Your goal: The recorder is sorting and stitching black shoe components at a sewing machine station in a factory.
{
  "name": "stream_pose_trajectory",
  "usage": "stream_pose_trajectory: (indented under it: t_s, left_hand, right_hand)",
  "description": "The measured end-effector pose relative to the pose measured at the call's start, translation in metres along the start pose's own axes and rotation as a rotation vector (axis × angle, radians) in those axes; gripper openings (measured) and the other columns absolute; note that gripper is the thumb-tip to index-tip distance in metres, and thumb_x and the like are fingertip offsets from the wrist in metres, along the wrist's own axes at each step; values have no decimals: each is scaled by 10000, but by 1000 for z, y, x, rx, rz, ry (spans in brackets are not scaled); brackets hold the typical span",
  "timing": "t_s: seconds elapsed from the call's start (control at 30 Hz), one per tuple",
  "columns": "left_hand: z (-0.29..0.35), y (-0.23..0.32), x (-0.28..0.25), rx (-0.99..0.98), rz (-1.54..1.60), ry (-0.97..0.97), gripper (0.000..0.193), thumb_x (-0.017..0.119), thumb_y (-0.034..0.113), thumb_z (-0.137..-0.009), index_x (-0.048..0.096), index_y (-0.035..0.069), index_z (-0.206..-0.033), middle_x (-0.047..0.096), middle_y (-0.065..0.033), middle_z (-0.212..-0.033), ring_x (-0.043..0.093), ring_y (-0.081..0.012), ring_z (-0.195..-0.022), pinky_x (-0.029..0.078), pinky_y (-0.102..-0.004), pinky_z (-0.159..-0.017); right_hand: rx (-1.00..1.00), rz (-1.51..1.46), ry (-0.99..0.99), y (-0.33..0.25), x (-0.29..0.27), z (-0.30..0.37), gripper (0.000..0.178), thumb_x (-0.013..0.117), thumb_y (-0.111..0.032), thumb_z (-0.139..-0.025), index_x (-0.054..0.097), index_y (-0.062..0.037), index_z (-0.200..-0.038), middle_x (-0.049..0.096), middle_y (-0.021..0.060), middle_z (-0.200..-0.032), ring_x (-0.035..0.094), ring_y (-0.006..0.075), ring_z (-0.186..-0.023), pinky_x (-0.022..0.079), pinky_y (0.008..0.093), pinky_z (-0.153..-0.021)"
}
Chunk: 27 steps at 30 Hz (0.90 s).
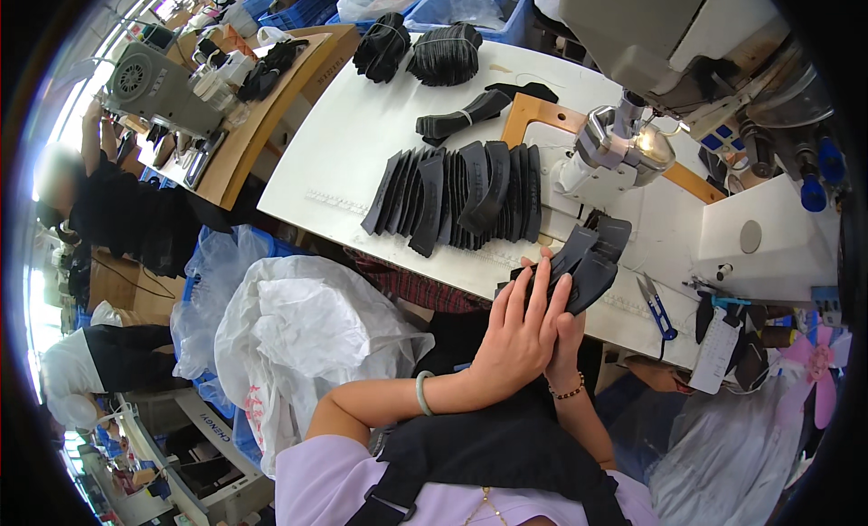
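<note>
A small stack of black curved pieces [592, 264], flat and strip-like, is held over the near edge of the white sewing table. My left hand [517, 336], with a pale green bangle at its wrist, lies with straight fingers against the stack's near left side. Behind it, my right hand [567, 350], wearing a bead bracelet, holds the stack from below; most of its fingers are hidden. To the left, a long row of similar black curved pieces [429, 200] stands overlapping on the table. Two of them lie across the top of that row.
A sewing machine [624, 151] stands at the right of the table [316, 169]. Blue-handled snips [660, 313] lie near its front edge. Tied black bundles [445, 56] sit at the back. White plastic sacking [298, 327] bulges at my left, and another person [127, 200] works beyond.
</note>
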<state>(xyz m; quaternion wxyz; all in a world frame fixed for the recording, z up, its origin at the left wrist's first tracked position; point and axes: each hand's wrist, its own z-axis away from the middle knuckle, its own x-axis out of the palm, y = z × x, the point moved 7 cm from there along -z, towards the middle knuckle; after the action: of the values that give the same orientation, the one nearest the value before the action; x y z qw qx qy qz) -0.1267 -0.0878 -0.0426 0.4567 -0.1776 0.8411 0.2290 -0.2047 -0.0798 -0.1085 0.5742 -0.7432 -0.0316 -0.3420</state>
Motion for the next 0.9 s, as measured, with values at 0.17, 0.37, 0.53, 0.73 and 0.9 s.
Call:
stream_pose_trajectory:
  t_s: [0.17,0.37,0.53,0.73,0.9]
  left_hand:
    - [3,-10,-3,-32,-14,9,585,490,149,-853,376,-103,-1369,381,-318,-1392,401,-435,-1286,348,-476,-1029]
    - [-3,-37,-27,-199,1036,15,688,512,19,-869,171,-97,-1455,148,-299,-1521,167,-398,-1428,168,-400,-1147]
    - [-3,-69,-24,-281,979,126,573,528,5,-906,309,-41,-1434,316,-222,-1486,337,-315,-1373,313,-343,-1083]
    - [-7,-96,-47,-191,541,309,507,739,8,-767,548,16,-1237,596,-155,-1209,605,-291,-1080,513,-334,-860]
    - [-13,-134,-49,-146,609,328,440,726,-47,-764,527,8,-1153,573,-129,-1076,623,-243,-940,532,-312,-827]
  right_hand:
    - [198,-86,1,13,6,-8,629,626,-315,-840,421,26,-1328,528,136,-1269,537,202,-1143,434,332,-981]
    - [236,163,0,-13,20,-37,415,631,-118,-813,516,9,-1191,588,70,-1098,569,135,-978,467,279,-868]
    - [273,237,-101,-12,35,-64,442,668,-134,-794,519,16,-1183,604,74,-1071,577,130,-955,476,273,-851]
    - [275,453,-312,-27,46,-101,598,736,-198,-734,486,59,-1213,610,117,-1105,592,163,-986,475,289,-880]
    - [343,797,-705,-16,94,-131,681,765,-240,-683,472,76,-1210,625,135,-1049,591,164,-937,474,281,-863]
